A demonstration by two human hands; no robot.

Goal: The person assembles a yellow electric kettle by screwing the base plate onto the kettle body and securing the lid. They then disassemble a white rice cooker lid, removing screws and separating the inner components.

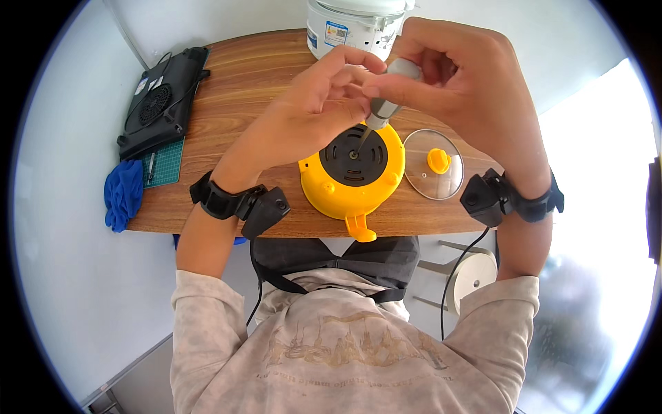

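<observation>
A screwdriver point(383, 110) with a grey handle stands tilted above a yellow electric pot point(324, 193) lying upside down. Its shaft reaches the centre of the pot's black slotted base plate point(339, 164), where a screw hole shows; whether a screw sits under the tip is too small to tell. Around the top of the handle my right hand point(472, 76) is closed, thumb along the near side. My left hand point(303, 107) curls its thumb and fingers about the lower handle from the left, the fingertips partly hidden. The pot's yellow handle points toward me over the table's front edge.
Right of the pot lies a glass lid point(433, 186) with a yellow knob. A white rice cooker point(345, 31) stands behind. At left, an overturned black appliance point(162, 103) rests on a green cutting mat point(169, 165), beside a blue cloth point(124, 196). A stool point(472, 283) stands below right.
</observation>
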